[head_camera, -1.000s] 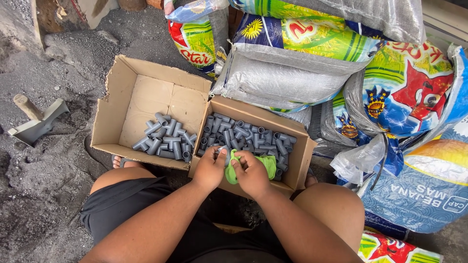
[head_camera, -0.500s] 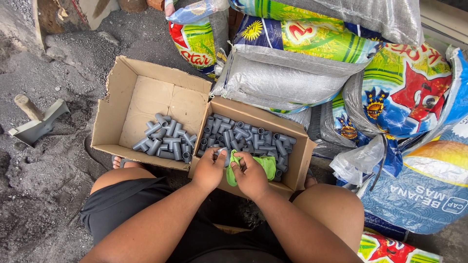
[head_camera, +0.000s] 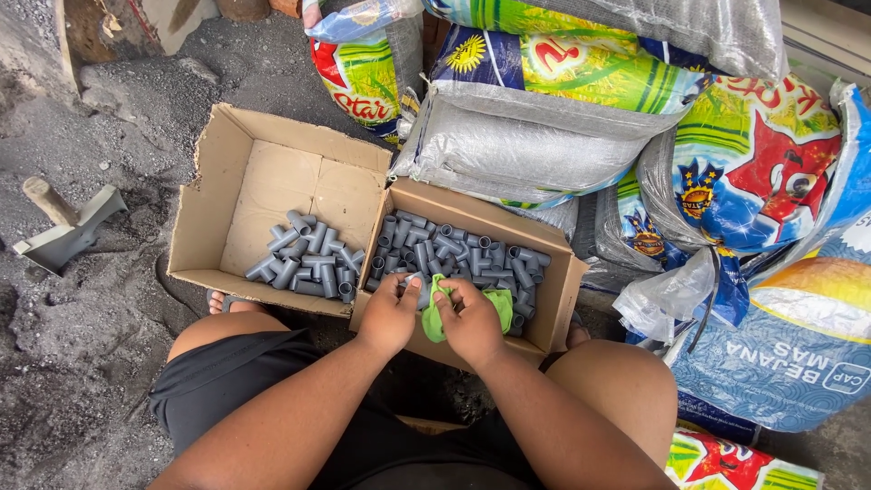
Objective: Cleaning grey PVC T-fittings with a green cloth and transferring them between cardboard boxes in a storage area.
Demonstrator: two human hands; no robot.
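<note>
Your right hand [head_camera: 472, 319] has its grip closed around a crumpled green cloth [head_camera: 434, 318] and your left hand [head_camera: 390, 313] pinches a short grey plastic pipe fitting [head_camera: 410, 280] just beside it, both held low over the near edge of the right-hand cardboard box [head_camera: 553, 308], probably so loose pieces stay within reach. The fitting sits at your left fingertips, touching the cloth's edge, with the heap of grey fittings [head_camera: 463, 257] just beyond and the wider, part-filled cardboard box [head_camera: 204, 213] off your left grip.
</note>
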